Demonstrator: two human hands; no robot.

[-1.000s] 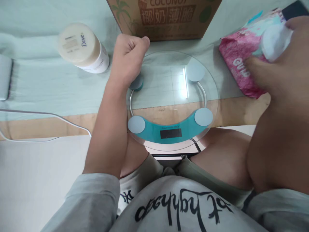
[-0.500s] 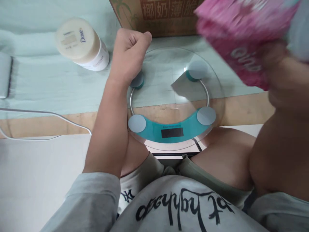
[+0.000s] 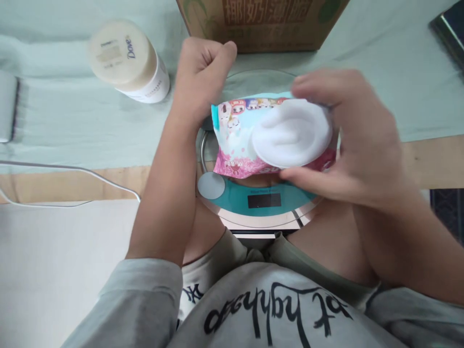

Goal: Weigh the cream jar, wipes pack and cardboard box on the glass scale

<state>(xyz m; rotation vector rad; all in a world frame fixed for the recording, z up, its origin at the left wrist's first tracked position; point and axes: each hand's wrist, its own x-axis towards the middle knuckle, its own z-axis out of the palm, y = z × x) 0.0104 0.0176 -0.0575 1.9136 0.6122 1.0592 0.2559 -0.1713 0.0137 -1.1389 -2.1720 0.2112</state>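
A pack of wet wipes, pink and pale blue with a white oval lid, lies face up over the glass bathroom scale. My right hand spans its right end, with fingers on the far edge and thumb on the near edge. Whether the pack touches the glass I cannot tell. My left hand is closed in a fist at the scale's upper left rim, and nothing shows in it. The scale's dark display stays visible below the pack, while its right side is mostly covered.
A cardboard box stands just beyond the scale. To the left are a white Dove jar, a white cable and a grey object at the edge. A dark-topped object lies at the far right on the pale green cloth.
My right hand has brought the pack of wet wipes from the upper right, leftward and down over the scale, and the lid now faces up. My left fist keeps its place by the scale.
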